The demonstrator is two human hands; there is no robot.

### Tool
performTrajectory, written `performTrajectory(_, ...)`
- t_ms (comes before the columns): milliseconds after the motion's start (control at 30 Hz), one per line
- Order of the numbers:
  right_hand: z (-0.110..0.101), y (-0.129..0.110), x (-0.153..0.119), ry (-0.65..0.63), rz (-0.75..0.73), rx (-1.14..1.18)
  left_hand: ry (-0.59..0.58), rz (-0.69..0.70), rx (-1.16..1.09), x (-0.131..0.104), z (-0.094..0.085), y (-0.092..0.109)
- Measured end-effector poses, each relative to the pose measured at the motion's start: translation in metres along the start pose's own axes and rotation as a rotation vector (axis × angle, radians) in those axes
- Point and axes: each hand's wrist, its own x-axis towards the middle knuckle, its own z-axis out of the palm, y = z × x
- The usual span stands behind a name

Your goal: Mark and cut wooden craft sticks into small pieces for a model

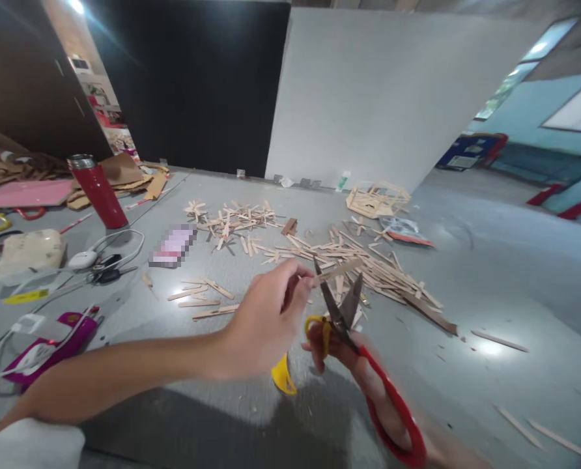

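Sticks [199,303] lie at eight o'clock on the worktop [495,286]. At six, I see the left hand [266,316] pinching a thin strip [342,269], which pokes across the scissors [338,316] at four. The right hand [339,354], at five, holds them wide apart. Looks like snipping; that needs a still strip, then a squeeze.

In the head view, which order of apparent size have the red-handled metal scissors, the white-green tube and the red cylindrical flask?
1. Red-handled metal scissors, nearest the camera
2. Red cylindrical flask
3. White-green tube
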Motion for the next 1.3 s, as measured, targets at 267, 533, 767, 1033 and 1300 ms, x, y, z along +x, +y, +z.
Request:
performTrajectory(267,0.001,0.005,-0.013,-0.022,-0.028,0.002,-0.259,0.101,0.123,0.018,-0.009,0.004)
performTrajectory(533,0.0,-0.012,-0.017,-0.13,0.027,0.034,-0.387,0.092,0.087,0.008,-0.01,0.0)
performTrajectory(767,0.002,-0.009,-0.015,-0.132,0.064,0.059,-0.388,0.097,0.042,0.004,-0.007,-0.007)
performTrajectory(1033,0.032,0.035,-0.005,-0.239,-0.044,0.148,-0.413,0.033,0.044,-0.001,-0.007,-0.008)
performTrajectory(1300,0.024,0.036,-0.024,-0.197,0.037,0.089,-0.413,-0.001,0.051,-0.001,-0.006,-0.008)
